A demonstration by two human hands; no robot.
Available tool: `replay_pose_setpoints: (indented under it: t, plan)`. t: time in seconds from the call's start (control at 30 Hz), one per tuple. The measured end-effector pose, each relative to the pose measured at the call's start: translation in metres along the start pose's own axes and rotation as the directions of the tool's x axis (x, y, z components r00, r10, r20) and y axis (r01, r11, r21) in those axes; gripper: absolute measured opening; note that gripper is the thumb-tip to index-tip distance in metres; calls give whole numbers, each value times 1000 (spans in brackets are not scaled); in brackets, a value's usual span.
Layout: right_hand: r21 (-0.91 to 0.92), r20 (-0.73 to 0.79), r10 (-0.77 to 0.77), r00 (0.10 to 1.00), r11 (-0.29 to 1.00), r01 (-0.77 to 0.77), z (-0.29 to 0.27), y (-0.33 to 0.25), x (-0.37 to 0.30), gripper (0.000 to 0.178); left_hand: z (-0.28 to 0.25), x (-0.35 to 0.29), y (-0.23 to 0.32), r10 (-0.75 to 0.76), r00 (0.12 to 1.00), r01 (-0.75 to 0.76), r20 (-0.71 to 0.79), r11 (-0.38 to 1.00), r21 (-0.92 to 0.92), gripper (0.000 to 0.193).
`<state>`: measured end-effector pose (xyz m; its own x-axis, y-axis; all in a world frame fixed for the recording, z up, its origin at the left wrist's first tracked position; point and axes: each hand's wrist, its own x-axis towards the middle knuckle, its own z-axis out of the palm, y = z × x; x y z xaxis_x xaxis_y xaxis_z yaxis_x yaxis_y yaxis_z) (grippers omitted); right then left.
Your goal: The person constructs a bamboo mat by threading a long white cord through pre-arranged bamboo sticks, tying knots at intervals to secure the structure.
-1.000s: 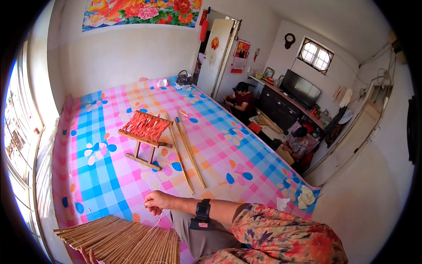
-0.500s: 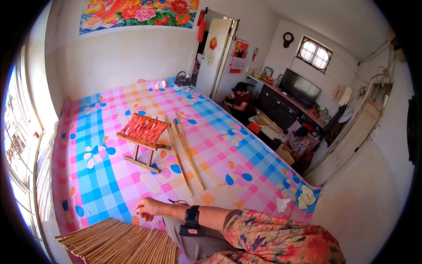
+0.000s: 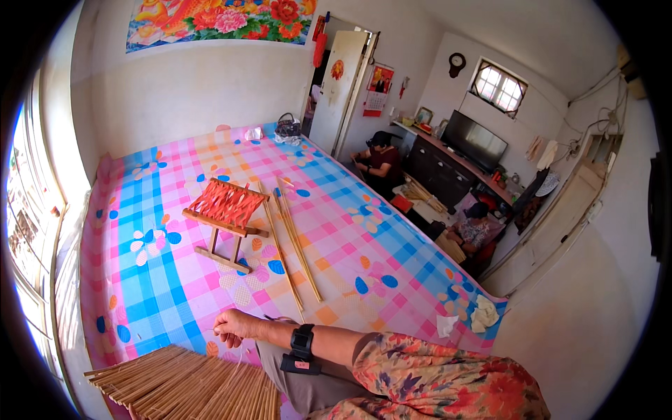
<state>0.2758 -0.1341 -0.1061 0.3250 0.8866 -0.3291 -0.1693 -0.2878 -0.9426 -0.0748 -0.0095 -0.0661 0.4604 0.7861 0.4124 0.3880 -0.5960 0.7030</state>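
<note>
My right hand (image 3: 234, 327) reaches in from the lower right, its fingers pinched together on a thin pale thread (image 3: 241, 352) that shows below and beside the fingertips. Under it lies a fan-shaped mat of thin brown stalks (image 3: 189, 383), set side by side along the lower edge. A black strap with a small box (image 3: 302, 343) is on my right wrist and forearm. My grey trouser leg (image 3: 276, 378) is just beneath the forearm. No left hand shows.
A wooden stand with red woven strips (image 3: 227, 203) is on the checked, flowered sheet (image 3: 161, 308). Long thin sticks (image 3: 297, 245) lie beside it. Crumpled cloth (image 3: 484, 314) rests at the right edge. Two people (image 3: 381, 164) sit beyond, near a dark cabinet (image 3: 434, 168).
My right hand stays over the stalk mat, with its fingers still pinched and only slightly shifted. The whole view has moved a little. Both seated people look much the same.
</note>
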Motion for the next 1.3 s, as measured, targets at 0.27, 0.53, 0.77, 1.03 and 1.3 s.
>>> replay_pose_setpoints:
  t: [0.27,0.53,0.77,1.03,1.3]
  plan:
    - [-20,15,-6,1000,1000,6,4,-3,1,20,-4,-1,5,-23,997,30,76,996,-86,34]
    - [-30,-13,0,1000,1000,-1,1,-3,-1,22,-2,-2,-8,-44,995,48,84,998,-47,32]
    - [-26,-23,-29,999,999,28,-1,-6,-1,22,0,-2,-35,-21,999,18,38,998,64,27]
    - [-6,-28,-42,999,999,41,-1,-4,-5,21,0,-6,-35,92,995,-96,40,990,105,21]
    - [2,-6,-34,999,999,34,1,-7,-2,21,32,19,-14,46,997,-54,62,990,131,23]
